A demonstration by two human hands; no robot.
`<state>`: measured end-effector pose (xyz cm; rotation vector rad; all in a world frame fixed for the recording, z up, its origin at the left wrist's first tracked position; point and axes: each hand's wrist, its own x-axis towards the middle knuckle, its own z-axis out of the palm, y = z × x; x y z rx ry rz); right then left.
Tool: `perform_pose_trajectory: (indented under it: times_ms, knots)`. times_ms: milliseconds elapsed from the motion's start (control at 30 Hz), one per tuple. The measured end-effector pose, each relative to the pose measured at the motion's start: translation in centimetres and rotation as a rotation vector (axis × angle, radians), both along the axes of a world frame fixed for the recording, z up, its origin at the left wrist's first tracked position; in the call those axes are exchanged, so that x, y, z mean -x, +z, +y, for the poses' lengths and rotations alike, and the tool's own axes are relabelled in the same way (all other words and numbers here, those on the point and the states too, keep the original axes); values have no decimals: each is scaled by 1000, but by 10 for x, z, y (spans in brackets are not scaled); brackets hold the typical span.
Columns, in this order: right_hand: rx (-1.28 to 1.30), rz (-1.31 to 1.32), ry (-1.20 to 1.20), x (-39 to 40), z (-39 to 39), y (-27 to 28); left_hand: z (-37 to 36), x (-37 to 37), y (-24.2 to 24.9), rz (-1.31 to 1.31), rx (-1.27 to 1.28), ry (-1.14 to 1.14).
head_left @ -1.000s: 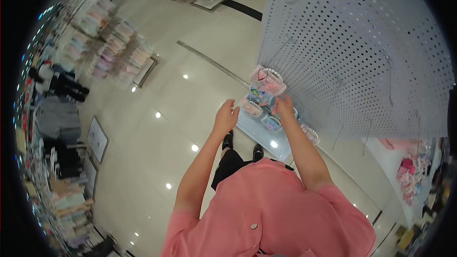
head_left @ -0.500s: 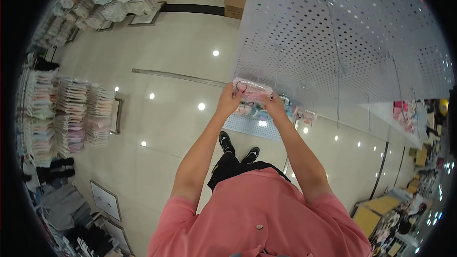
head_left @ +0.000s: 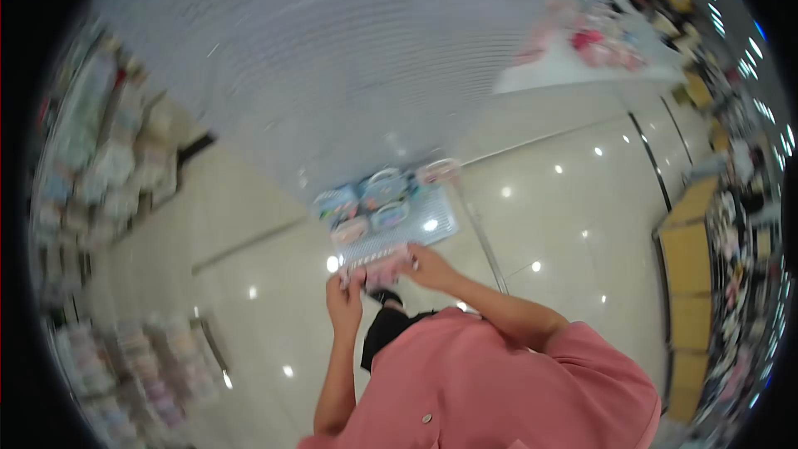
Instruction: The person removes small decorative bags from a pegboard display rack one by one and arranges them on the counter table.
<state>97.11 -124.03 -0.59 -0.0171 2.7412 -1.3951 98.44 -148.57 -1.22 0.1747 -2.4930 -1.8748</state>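
Observation:
Both my hands grip a small pink, partly see-through pouch by its two ends, out in front of my waist. My left hand has its fingers closed on the left end. On the opposite end, the fingers of my right hand are closed too. Motion blur hides the pouch's finer details. Just beyond it, several blue pouches and a pink pouch show at the foot of the display, apart from my hands.
A perforated display panel rises ahead, with a perforated base shelf below. Pink and red goods sit on a white shelf at upper right. Racks of hanging clothes stand left; yellow-brown display boxes line the right.
My view has swung to the right, towards the panel. My hands, still holding the pink pouch, have come lower and closer to my body.

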Motion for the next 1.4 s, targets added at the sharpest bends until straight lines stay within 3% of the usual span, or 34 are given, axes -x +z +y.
perform_pose_trajectory:
  times_ms: [100, 200, 267, 367, 467, 600, 767, 867, 1067, 1400]
  knots:
    - [52, -145, 1, -56, 55, 21, 44, -42, 18, -81, 175, -102]
    - [76, -115, -100, -111, 108, 38, 108, -77, 38, -81, 15, -197]
    - [6, -108, -198, -147, 140, 71, 138, -96, 22, -157, 49, -261]
    - [-34, 69, -286, -188, 179, 59, 183, -115, 33, -242, 98, -356]
    - [-84, 13, -331, -221, 216, 80, 235, -124, 51, -286, 53, -409]
    - [-118, 141, -423, -233, 253, 88, 289, -123, 52, -381, -1, -424]
    - [-225, 227, -461, -216, 301, 103, 357, -91, 55, -522, -154, -447]
    - [-248, 209, -507, -200, 343, 115, 408, -59, 24, -510, -151, -479]
    - [-358, 240, -559, -135, 453, 129, 541, 18, 16, -517, -229, -547]
    - [-351, 325, -595, -10, 609, 189, 713, 157, 83, -328, -105, -629]
